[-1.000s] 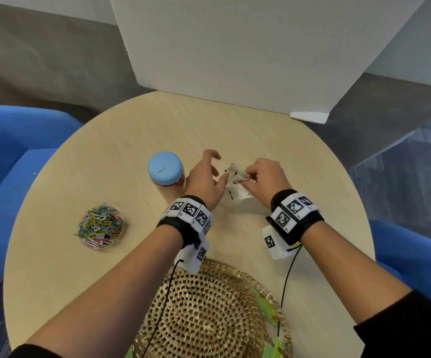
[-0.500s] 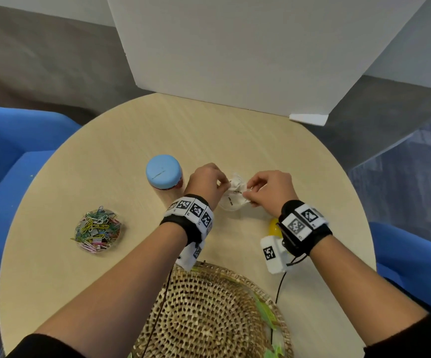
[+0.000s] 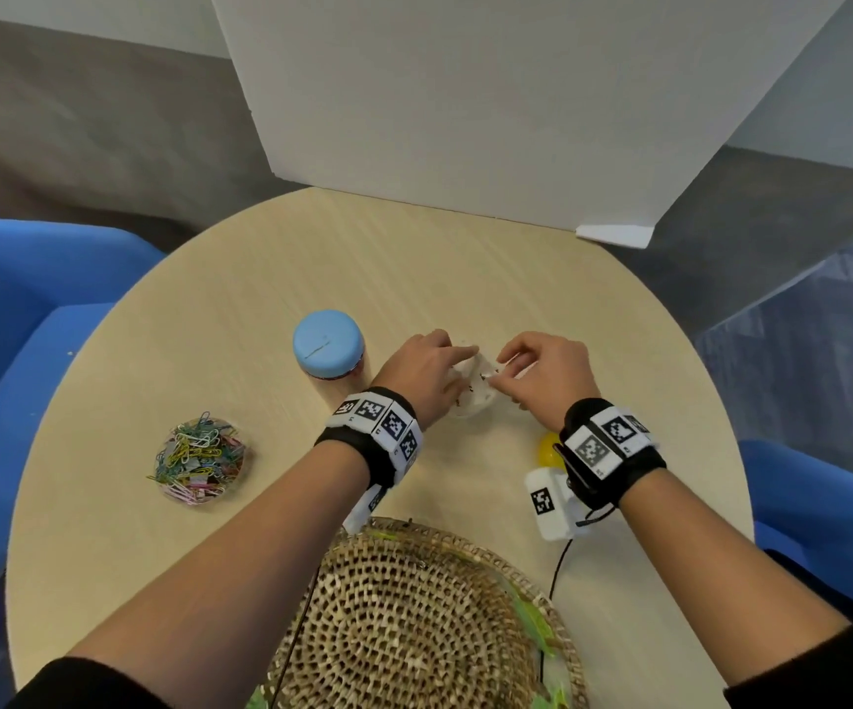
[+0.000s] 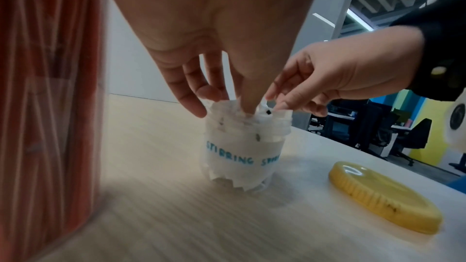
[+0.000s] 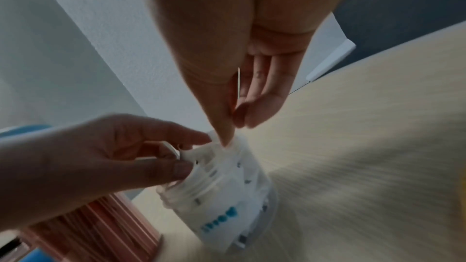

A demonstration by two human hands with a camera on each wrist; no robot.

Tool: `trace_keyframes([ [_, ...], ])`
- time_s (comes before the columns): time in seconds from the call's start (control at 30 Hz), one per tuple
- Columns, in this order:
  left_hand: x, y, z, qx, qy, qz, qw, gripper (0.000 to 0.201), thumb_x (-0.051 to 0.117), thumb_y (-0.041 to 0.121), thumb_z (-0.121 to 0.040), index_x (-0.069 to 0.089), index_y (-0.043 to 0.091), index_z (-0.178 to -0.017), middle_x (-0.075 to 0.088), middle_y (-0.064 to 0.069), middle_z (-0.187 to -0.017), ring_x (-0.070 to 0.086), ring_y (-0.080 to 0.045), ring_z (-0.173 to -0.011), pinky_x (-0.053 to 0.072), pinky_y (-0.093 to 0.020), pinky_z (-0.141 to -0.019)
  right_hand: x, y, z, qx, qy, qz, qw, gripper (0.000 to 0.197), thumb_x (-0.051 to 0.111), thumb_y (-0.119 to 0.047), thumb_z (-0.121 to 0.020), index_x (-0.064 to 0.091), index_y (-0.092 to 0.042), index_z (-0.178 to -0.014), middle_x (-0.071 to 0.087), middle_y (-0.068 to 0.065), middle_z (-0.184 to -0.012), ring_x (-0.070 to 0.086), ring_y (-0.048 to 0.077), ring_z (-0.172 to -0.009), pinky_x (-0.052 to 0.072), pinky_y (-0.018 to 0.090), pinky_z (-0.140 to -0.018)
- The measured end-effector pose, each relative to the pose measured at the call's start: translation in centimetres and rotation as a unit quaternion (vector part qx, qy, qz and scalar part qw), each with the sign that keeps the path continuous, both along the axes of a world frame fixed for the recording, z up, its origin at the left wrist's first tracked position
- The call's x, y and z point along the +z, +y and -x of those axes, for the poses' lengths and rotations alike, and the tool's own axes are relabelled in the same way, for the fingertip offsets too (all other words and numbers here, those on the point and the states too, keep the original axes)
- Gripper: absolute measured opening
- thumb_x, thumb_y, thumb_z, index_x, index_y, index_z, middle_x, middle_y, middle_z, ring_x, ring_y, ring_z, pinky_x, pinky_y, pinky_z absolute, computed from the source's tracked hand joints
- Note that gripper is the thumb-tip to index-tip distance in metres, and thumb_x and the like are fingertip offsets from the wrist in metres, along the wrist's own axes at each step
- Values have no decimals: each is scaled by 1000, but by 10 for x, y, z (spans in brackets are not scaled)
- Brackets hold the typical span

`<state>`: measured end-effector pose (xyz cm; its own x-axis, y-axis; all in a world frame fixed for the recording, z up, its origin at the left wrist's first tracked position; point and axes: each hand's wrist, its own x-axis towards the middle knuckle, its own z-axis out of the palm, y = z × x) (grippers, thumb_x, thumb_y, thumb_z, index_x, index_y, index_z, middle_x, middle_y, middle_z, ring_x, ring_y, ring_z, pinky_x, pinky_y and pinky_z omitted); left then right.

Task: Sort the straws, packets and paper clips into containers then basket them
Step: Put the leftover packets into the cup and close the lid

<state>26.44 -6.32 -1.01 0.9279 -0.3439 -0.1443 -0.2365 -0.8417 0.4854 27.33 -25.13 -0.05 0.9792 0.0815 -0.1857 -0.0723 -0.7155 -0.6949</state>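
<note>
A small clear jar stuffed with white packets stands mid-table; in the left wrist view its label reads "STIRRING SP...". My left hand grips the packets at the jar mouth, thumb inside and fingers outside the rim. From the right, my right hand pinches the packet tops with its thumb tip on them. To the left stands a tall jar of red straws with a blue lid on. Coloured paper clips fill a clear dish at the left. The woven basket lies at the near edge.
A yellow lid lies flat on the table beside my right wrist. A white board stands behind the round table. Blue chairs flank it on both sides.
Both hands have closed in over the jar mouth and the packets now sit lower in the jar. The yellow lid has come into view beside my right wrist.
</note>
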Motion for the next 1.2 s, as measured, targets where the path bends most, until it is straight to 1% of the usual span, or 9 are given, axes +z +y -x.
trace_keyframes([
  [0.13,1,4,-4,0,2,-2,1000,27,61,32,-93,70,22,-117,58,-2,-106,57,-23,-99,46,-36,-83,-4,2,-3,45,-28,98,994,12,82,-38,-74,76,-32,-82,64,-13,-79,57,4,-72,42,24,-68],
  [0.27,5,-1,1,-15,-33,-12,999,45,52,59,-91,72,25,-112,64,-2,-98,57,-20,-92,46,-36,-79,1,5,-15,123,17,169,978,16,78,-47,-77,76,-32,-84,61,-13,-82,58,10,-76,41,26,-68],
  [0.4,6,-3,-6,-37,-17,-87,995,31,60,45,-91,71,29,-115,68,-3,-106,57,-23,-101,45,-37,-86,9,1,-19,202,82,139,966,18,70,-38,-88,79,-22,-92,57,-17,-74,59,11,-73,48,29,-70],
  [0.53,0,-6,-9,-13,3,-105,994,21,60,38,-92,75,30,-104,67,-4,-99,57,-25,-97,46,-34,-80,12,-22,-5,52,62,5,997,10,70,-29,-89,74,-21,-84,68,-6,-73,67,20,-68,58,36,-69],
  [0.67,0,-10,-4,30,39,-75,996,20,59,35,-91,77,25,-95,50,-3,-88,60,-25,-89,48,-31,-76,3,-53,22,32,126,233,964,45,80,-51,-72,62,-28,-105,57,0,-110,59,22,-98,49,34,-82],
  [0.8,10,-6,1,30,56,-12,998,25,58,36,-93,73,21,-107,66,-6,-99,56,-20,-96,45,-28,-81,-23,-60,56,69,243,341,905,97,82,-60,-63,32,-35,-141,29,10,-138,43,38,-123,50,46,-93],
  [1.0,20,-2,6,173,42,122,976,40,62,-4,-77,59,19,-110,54,-2,-107,56,-18,-94,50,-29,-78,-23,-52,52,47,188,302,933,81,77,-51,-74,36,-29,-140,34,10,-133,44,37,-120,46,42,-92],
  [1.1,12,-2,7,237,142,90,957,69,69,0,-78,41,18,-139,47,-7,-127,54,-24,-113,49,-30,-89,-7,-48,31,23,161,249,955,85,81,-49,-69,39,-26,-139,37,12,-130,46,38,-119,45,42,-97],
  [1.2,-5,-2,11,215,200,40,955,77,73,12,-78,38,22,-146,48,-9,-134,54,-26,-117,49,-34,-94,18,-34,10,41,99,166,980,86,86,-42,-65,39,-34,-137,40,11,-126,49,34,-113,46,40,-96],
])
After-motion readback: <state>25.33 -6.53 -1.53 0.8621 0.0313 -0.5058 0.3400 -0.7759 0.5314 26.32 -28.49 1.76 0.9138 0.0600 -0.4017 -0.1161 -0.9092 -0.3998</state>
